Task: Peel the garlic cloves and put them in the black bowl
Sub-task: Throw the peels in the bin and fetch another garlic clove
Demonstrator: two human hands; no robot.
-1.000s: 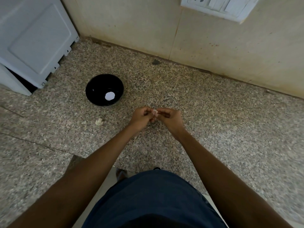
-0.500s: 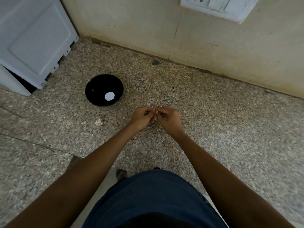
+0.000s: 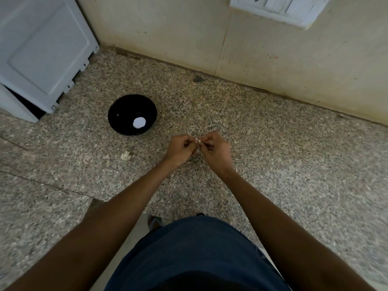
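Over the speckled granite counter [image 3: 273,164], my left hand [image 3: 181,149] and my right hand [image 3: 216,151] meet fingertip to fingertip. Between them they pinch a small pale garlic clove [image 3: 199,140], mostly hidden by the fingers. The black bowl [image 3: 132,114] stands to the left of and beyond my hands, with a round white spot on its inside. A little garlic piece [image 3: 126,155] lies on the counter below the bowl, left of my left hand.
A light grey appliance [image 3: 39,51] stands at the far left corner. The beige wall [image 3: 252,49] runs along the back, with a white switch plate [image 3: 279,7] at the top. The counter's front edge lies near my dark blue clothing [image 3: 195,255].
Both hands have stayed together at the same spot, with the fingers shifting slightly on the clove. The bowl and the garlic piece have not moved.
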